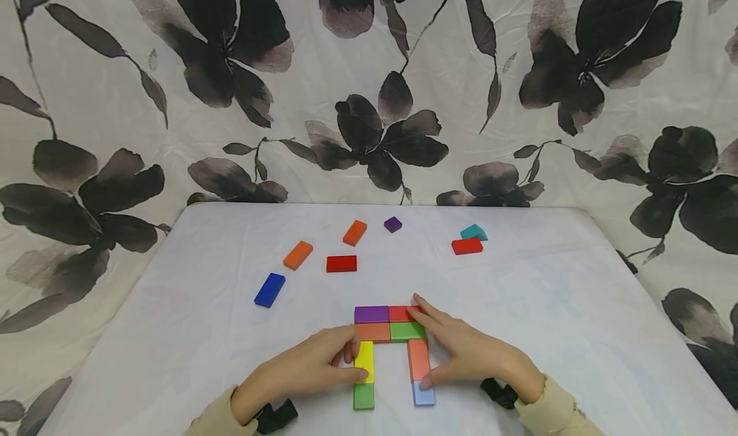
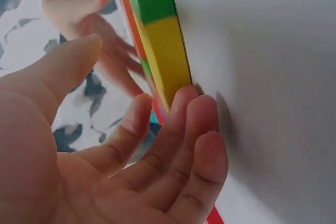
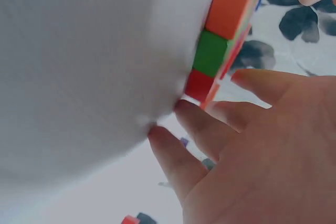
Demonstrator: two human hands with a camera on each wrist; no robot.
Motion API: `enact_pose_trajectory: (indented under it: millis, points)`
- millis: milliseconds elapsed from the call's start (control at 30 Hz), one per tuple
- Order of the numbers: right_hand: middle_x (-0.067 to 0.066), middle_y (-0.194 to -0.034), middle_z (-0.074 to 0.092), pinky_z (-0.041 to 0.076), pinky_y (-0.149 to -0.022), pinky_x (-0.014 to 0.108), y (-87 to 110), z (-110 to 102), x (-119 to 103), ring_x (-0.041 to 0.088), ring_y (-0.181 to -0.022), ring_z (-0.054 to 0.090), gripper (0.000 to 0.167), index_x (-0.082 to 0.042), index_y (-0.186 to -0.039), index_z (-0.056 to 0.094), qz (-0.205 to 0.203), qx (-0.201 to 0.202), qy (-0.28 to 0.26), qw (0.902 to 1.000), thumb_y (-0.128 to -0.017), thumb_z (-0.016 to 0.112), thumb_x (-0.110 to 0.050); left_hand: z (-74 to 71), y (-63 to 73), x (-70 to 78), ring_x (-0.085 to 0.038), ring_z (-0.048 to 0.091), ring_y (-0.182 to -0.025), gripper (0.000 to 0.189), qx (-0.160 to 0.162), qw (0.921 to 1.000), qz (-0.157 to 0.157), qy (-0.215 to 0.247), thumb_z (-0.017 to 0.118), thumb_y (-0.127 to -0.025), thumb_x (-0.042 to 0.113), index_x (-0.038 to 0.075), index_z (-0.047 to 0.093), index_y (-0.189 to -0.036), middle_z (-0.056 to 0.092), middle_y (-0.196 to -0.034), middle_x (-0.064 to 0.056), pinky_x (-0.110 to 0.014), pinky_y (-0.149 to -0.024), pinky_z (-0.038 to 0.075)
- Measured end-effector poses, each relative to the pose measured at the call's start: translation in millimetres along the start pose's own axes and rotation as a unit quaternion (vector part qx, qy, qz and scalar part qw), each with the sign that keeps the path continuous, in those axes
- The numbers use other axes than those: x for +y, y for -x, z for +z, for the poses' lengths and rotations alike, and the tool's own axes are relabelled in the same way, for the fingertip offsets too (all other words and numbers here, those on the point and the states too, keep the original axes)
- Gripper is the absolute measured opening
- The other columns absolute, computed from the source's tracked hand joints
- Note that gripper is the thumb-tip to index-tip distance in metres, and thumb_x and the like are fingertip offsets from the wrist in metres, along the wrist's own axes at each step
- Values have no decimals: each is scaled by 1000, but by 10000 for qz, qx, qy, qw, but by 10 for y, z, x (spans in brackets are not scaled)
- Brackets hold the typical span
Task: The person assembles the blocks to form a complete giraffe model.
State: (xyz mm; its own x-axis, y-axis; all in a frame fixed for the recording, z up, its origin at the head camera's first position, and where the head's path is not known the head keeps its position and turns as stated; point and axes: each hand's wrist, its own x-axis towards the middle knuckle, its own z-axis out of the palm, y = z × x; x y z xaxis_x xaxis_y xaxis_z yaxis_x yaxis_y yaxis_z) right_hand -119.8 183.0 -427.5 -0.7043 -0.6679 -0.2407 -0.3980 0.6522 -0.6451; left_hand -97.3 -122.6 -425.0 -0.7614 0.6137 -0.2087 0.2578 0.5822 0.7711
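Floral cloth (image 1: 375,58) filled the upper half of the head view; below it spread a white table (image 1: 536,282); at its lower centre lay flat bricks in an arch: purple block (image 1: 371,314) and red block (image 1: 398,314) along the top, orange block (image 1: 371,332) and green block (image 1: 408,332) beneath, yellow block (image 1: 366,358) and lower green block (image 1: 364,397) as left leg, coral block (image 1: 418,358) and light-blue block (image 1: 424,397) as right; your left hand (image 1: 317,360) was loosely curved, gripping nothing, fingers at the yellow block's left side, thumb clear of it in the left wrist view; your right hand (image 1: 468,347) was spread wide, a finger at the red block, thumb by the light-blue block; left of centre lay a blue brick (image 1: 270,290) and a red brick (image 1: 342,264); right of centre, a teal brick (image 1: 474,232).
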Motion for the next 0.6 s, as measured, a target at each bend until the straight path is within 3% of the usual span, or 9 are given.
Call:
enact_pose_trajectory:
  millis: [100,233,367,467,600]
  points:
    - [0,-166,9,25,-114,56,-3,-62,33,28,-150,17,99,-21,-159,23,83,160,-203,9996,-82,77,-51,-45,-43,8,-10,50,-70,31,217,9995,-105,-201,75,-88,40,17,56,-97,55,-82,4,-22,-60,42]
    - [7,-163,23,27,-113,56,-24,-197,104,31,-148,23,89,-14,-157,29,-19,506,-459,9977,-86,76,-41,-78,-116,-28,-14,51,-80,35,762,9958,-168,-485,79,-85,37,16,60,-104,55,-91,4,-25,-67,45]
    - [14,-154,40,35,-108,56,-67,-371,224,36,-140,38,77,-4,-151,38,-270,1031,-637,9923,-89,74,-32,-117,-215,-132,-17,51,-94,42,1192,9924,132,-265,81,-83,29,14,62,-117,57,-106,3,-28,-76,47]
    - [18,-144,51,41,-104,55,-107,-503,353,38,-132,48,63,1,-144,47,-317,1664,-679,9832,-91,73,-23,-165,-282,-217,-20,53,-104,45,1208,9914,487,124,81,-84,23,13,63,-124,60,-118,1,-33,-84,49]
    - [20,-134,59,44,-102,52,-166,-682,545,38,-124,53,47,3,-134,57,153,2635,-800,9612,-94,70,-17,-204,-351,-299,-22,54,-120,50,948,9907,754,618,80,-85,21,11,63,-131,62,-129,0,-42,-100,46]
